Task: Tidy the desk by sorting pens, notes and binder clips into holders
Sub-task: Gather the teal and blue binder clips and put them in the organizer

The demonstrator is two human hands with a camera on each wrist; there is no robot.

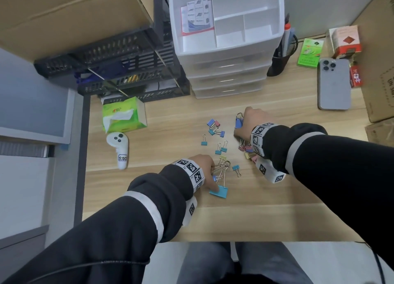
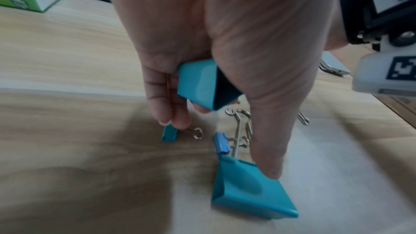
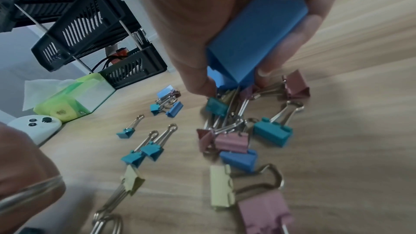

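Note:
Several coloured binder clips [image 1: 215, 132] lie scattered on the wooden desk [image 1: 170, 138]. My left hand [image 1: 205, 166] grips a teal clip [image 2: 200, 83] in its palm, and its thumb touches a large teal clip [image 2: 247, 191] lying on the desk. My right hand [image 1: 253, 121] holds a large blue clip [image 3: 256, 42], its fingertips down on a pile of pink, teal and yellow clips [image 3: 234, 140]. A white drawer organiser [image 1: 226, 28] with open compartments stands at the back, with notes [image 1: 198, 15] in its left compartment.
A black mesh rack [image 1: 119, 66] and a green tissue box [image 1: 123, 115] stand at the left, with a white controller [image 1: 119, 147] in front. A pen cup [image 1: 283, 53], a phone [image 1: 333, 83] and small boxes [image 1: 343, 40] sit at the right.

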